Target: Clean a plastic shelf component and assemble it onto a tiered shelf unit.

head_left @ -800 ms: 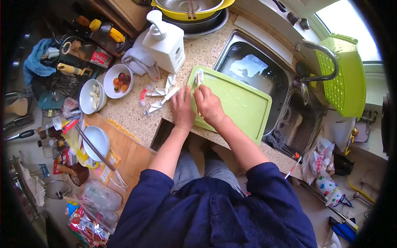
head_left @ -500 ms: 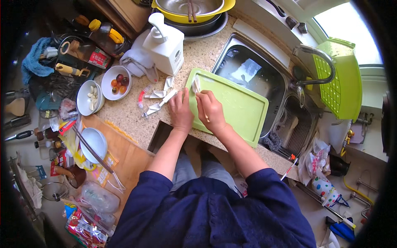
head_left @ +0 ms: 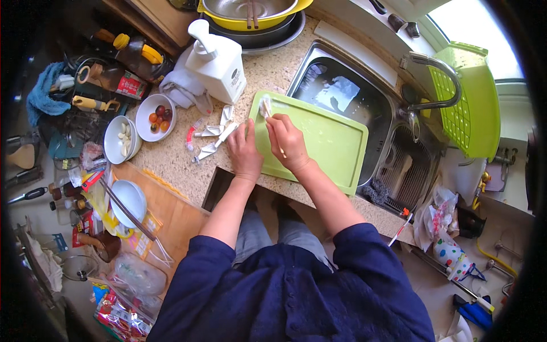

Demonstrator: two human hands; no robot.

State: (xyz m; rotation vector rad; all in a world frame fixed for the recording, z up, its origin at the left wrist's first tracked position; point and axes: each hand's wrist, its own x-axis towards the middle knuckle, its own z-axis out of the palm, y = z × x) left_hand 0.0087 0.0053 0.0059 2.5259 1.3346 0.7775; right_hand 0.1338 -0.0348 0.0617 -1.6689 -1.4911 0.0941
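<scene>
A light green rectangular tray or board (head_left: 327, 145) lies on the speckled counter and overlaps the sink's near edge. My right hand (head_left: 289, 141) is closed around a thin, pale-handled brush (head_left: 265, 107), its whitish tip at the board's far left corner. White foam or wetness shows around that tip. My left hand (head_left: 245, 154) rests with fingers stretched along the board's left edge. Just left of it are several white plastic pieces (head_left: 206, 151) and a curved red-and-white piece (head_left: 190, 139).
A white pump bottle (head_left: 219, 68) stands behind the plastic pieces. Bowls of small tomatoes (head_left: 155, 118) and peeled garlic (head_left: 121, 138) sit further left. The sink (head_left: 336, 91) and its faucet (head_left: 439, 85) lie to the right. A wooden board (head_left: 176, 214) holds another bowl.
The view has shifted slightly. My right hand still grips the brush, whose tip stays by the board's far left corner; my left hand keeps its place at the edge.
</scene>
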